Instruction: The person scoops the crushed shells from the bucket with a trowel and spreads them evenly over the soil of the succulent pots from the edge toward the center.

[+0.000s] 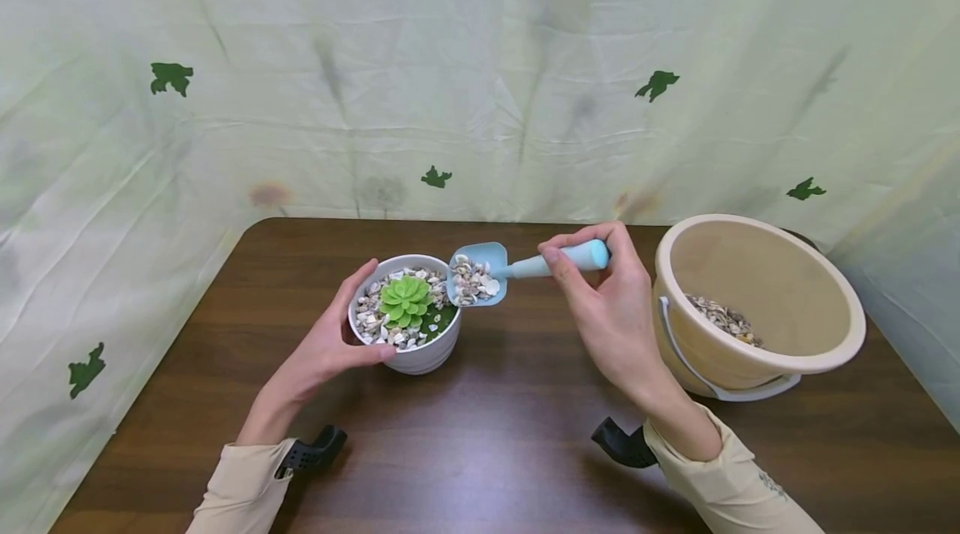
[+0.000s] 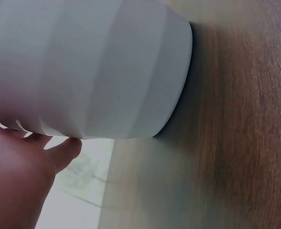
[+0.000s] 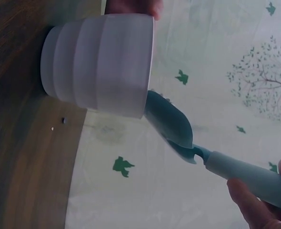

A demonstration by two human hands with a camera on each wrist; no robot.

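Observation:
My left hand (image 1: 322, 346) grips a white ridged flower pot (image 1: 423, 361) from the left, thumb at the front of the rim and fingers round the far side. In the pot a green succulent (image 1: 405, 301) stands among pale shell pieces (image 1: 369, 313), with a dark green patch (image 1: 438, 320) bare at the right. Between thumb and fingers my right hand (image 1: 615, 321) holds a light blue scoop (image 1: 528, 267) by its handle. Shell pieces (image 1: 476, 280) fill the scoop's blade. In the right wrist view the blade (image 3: 171, 121) slants with its tip right at the pot's rim.
A cream bucket (image 1: 787, 284) with a grey handle (image 1: 693, 367) stands at the right, more shell pieces (image 1: 723, 320) at its bottom. Two tiny bits lie on the brown table (image 1: 487, 434) beside the pot. Behind hangs a pale patterned curtain (image 1: 480, 59).

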